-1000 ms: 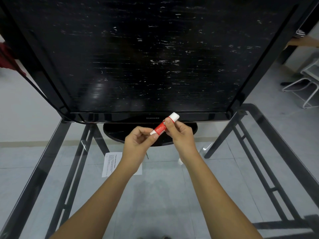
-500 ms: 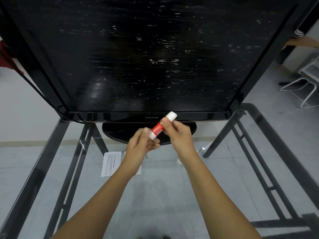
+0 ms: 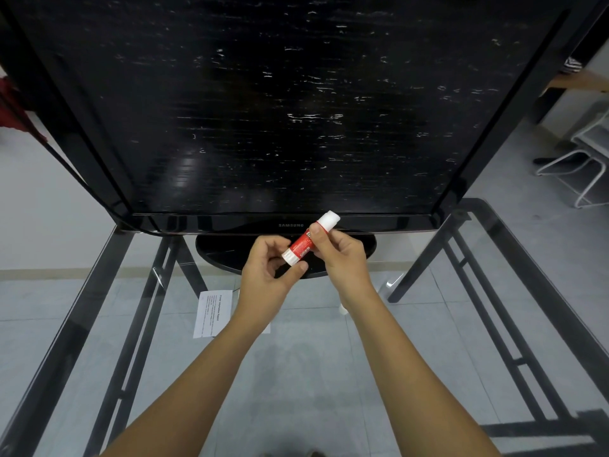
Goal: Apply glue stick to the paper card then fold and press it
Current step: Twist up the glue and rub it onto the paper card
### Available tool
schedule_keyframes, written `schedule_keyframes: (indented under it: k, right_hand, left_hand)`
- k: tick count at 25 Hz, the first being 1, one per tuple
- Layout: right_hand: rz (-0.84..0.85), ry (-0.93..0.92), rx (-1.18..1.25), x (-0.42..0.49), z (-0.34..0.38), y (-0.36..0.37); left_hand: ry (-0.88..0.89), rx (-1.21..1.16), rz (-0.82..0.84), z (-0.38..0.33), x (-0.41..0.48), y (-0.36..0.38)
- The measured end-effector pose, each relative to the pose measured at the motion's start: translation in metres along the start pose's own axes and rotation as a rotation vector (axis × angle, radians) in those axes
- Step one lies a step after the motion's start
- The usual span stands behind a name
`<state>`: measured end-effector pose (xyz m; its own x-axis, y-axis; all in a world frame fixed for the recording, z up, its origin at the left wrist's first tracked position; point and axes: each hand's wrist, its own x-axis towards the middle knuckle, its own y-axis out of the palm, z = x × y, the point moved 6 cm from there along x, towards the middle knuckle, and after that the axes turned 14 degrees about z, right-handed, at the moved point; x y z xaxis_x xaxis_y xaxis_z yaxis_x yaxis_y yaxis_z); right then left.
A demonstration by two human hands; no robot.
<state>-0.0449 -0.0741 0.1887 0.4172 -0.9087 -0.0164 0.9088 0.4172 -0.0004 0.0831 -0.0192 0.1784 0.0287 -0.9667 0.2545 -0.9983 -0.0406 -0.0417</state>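
A red and white glue stick [image 3: 304,243] hangs tilted in the air above a glass table, its white cap end pointing up and to the right. My right hand [image 3: 342,258] grips its upper half. My left hand [image 3: 268,275] pinches the lower white end between thumb and fingertips. The paper card [image 3: 212,313], white with small printed text, lies flat on the glass below my left wrist, which hides its right part.
A large black monitor [image 3: 263,110] on an oval base [image 3: 224,255] fills the far side of the glass table [image 3: 313,374]. Dark metal frame legs show through the glass. A small white object [image 3: 343,308] lies by my right wrist. A white chair [image 3: 583,166] stands far right.
My left fingers have shifted their hold around the stick's lower end. Both hands and the stick have stayed in nearly the same place.
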Motion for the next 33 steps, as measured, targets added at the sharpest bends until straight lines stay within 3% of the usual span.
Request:
schedule_keyframes:
  k: [4,15,19,21,26,33]
  right_hand:
    - [0.008,-0.001,-0.013,0.0,-0.003,0.001]
    - [0.007,0.005,0.022,-0.001,-0.001,0.004]
    - [0.005,-0.01,0.028,0.0,0.001,0.002]
    - [0.005,-0.009,0.015,0.0,0.0,0.001]
    - [0.004,-0.012,0.022,-0.001,0.0,-0.001]
    - [-0.006,0.001,0.023,-0.001,-0.005,0.001]
  left_hand:
    - [-0.26,-0.295,0.06,0.023,-0.004,0.005]
    - [-0.024,-0.112,-0.068,-0.002,-0.003,-0.003]
    - [-0.192,-0.353,-0.025,0.015,-0.004,0.001]
    - [-0.228,-0.324,-0.02,0.018,-0.005,0.0]
    - [-0.09,-0.241,-0.029,0.012,-0.005,-0.004]
    - [-0.057,-0.227,-0.028,0.009,-0.003,0.0]
